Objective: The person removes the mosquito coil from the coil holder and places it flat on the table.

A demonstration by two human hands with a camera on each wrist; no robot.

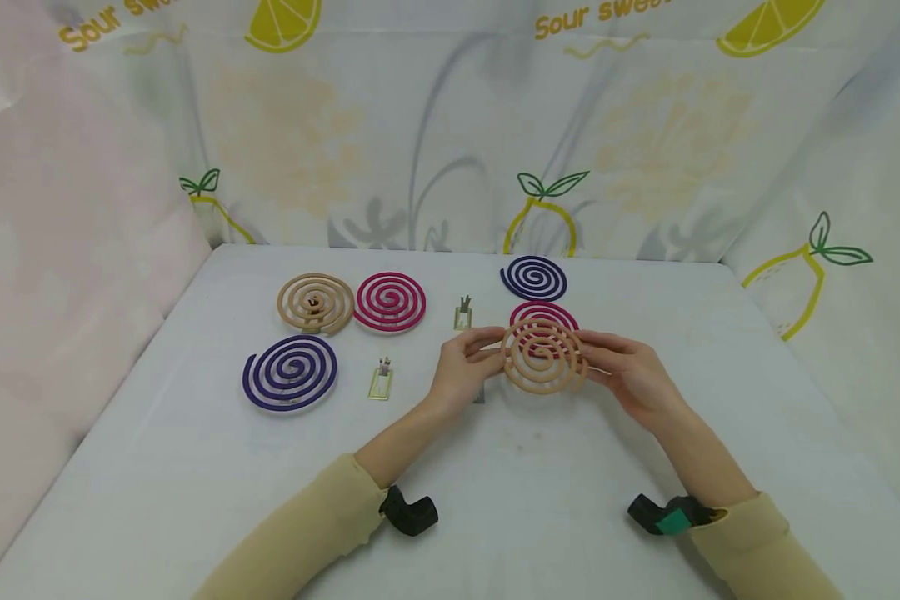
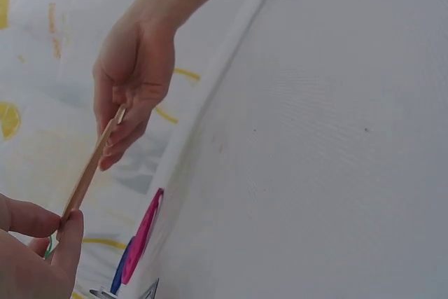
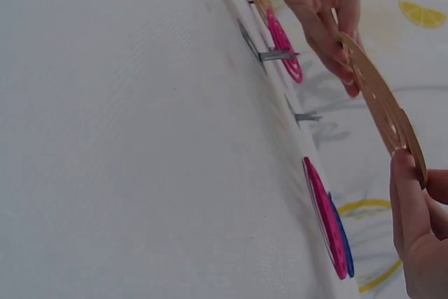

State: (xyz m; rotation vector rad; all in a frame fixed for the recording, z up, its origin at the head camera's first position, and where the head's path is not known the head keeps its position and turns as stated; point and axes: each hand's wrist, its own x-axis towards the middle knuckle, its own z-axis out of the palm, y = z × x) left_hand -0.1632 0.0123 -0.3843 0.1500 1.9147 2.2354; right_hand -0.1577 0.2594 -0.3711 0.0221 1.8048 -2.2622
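The head view covers the left hand (image 1: 467, 364) and right hand (image 1: 636, 375) from above and behind, facing forward and down. Each wrist view faces forward along its hand, closer in and tilted; both share the tan coil (image 1: 540, 376) between the hands.

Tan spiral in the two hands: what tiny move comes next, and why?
Maybe move the tan spiral left, toward the bare metal stand beyond the left hand. That hand and the right hand hold the spiral up, while prongs show at the middle of the other tan spiral, as if it sits on a similar stand.
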